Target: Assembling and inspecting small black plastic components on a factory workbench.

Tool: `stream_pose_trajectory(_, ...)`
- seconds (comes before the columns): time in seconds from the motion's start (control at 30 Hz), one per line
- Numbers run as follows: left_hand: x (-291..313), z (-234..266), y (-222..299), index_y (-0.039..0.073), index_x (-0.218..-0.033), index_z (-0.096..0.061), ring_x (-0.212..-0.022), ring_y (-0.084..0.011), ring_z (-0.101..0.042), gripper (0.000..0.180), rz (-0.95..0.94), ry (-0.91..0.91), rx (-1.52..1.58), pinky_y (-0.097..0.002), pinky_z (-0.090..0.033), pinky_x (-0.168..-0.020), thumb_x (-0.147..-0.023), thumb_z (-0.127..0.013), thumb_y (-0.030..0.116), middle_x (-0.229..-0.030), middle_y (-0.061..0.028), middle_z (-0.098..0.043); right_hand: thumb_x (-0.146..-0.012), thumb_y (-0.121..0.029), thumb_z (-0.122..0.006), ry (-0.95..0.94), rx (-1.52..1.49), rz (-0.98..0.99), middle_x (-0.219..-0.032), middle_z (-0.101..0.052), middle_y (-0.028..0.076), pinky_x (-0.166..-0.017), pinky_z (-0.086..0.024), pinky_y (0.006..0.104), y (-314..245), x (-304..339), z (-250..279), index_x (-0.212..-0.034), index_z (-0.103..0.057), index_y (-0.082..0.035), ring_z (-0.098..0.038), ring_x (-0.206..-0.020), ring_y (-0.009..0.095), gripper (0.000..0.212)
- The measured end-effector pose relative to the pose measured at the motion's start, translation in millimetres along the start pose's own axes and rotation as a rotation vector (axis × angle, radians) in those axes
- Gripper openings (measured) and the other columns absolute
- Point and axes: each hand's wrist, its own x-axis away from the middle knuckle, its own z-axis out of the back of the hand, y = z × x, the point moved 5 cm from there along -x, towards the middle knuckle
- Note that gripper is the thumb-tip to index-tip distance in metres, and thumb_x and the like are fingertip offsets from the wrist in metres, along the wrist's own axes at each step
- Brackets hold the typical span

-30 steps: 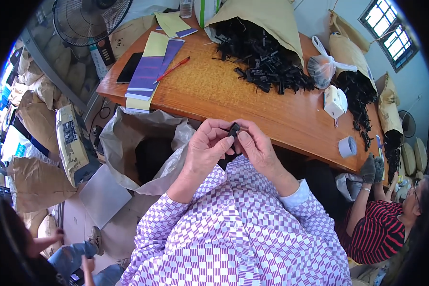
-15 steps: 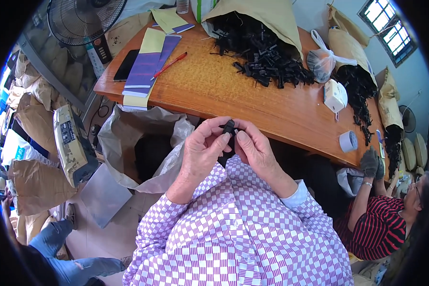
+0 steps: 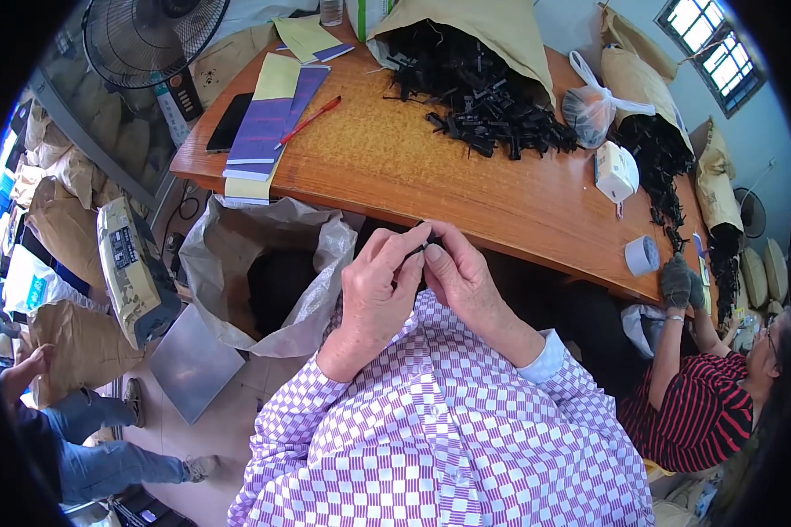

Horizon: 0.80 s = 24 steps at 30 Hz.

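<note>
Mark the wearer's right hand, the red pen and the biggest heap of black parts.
Wearer's right hand (image 3: 466, 281): head view, thumb side of the hand.
Red pen (image 3: 308, 123): head view, middle of its barrel.
Biggest heap of black parts (image 3: 499, 112): head view, its middle.

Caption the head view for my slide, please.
Left hand and right hand hold a small black part beside a wooden table.

Fairly bright, even daylight indoors; window (image 3: 716, 51) at upper right burnt white behind bars; left rim overexposed too, bluish; soft sheen on wooden table (image 3: 360, 180), deep shadow under its front edge; sack (image 3: 209, 277) black inside, left of centre; left hand (image 3: 373, 290) and right hand (image 3: 461, 272) sharp, small black piece (image 3: 425, 241) between them lost in darkness; fisheye bends table edge, corners black, far-left rim smeared
</note>
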Motion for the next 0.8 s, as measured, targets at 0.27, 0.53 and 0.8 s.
stream_pose_trajectory(0.27,3,2,-23,0.003,-0.108,-0.062,-0.064,-0.0155,-0.059,0.032,-0.058,0.012,-0.157,-0.0235,-0.047,-0.056,-0.077,-0.063,-0.006,-0.081,-0.0097,-0.06,-0.099,-0.019,-0.045,-0.094,-0.211,-0.311,-0.065,-0.042,-0.005,-0.047,-0.029,0.0176,12,-7,-4,-0.124,-0.046,-0.005,-0.036,-0.054,0.002,0.029)
stream_pose_trajectory(0.53,-2,12,-42,0.004,-0.126,-0.043,-0.076,-0.011,-0.063,0.036,0.44,-0.063,0.707,-0.0185,-0.048,-0.064,-0.091,-0.05,0.0,-0.094,-0.0101,-0.065,-0.097,-0.013,-0.049,-0.087,-0.007,-0.04,-0.08,-0.057,0.002,-0.045,-0.035,0.0157,19,-15,3,-0.113,-0.049,-0.004,-0.044,-0.052,0.003,0.019)
stream_pose_trajectory(0.8,3,13,-46,0.002,-0.127,-0.047,-0.075,-0.0139,-0.064,0.038,0.588,-0.123,1.155,-0.0209,-0.052,-0.064,-0.091,-0.057,0.007,-0.095,-0.0097,-0.063,-0.095,-0.011,-0.051,-0.156,-0.206,0.008,-0.083,-0.06,0.003,-0.044,-0.034,0.0156,2,-19,-1,-0.106,-0.053,-0.004,-0.045,-0.051,0.003,0.013)
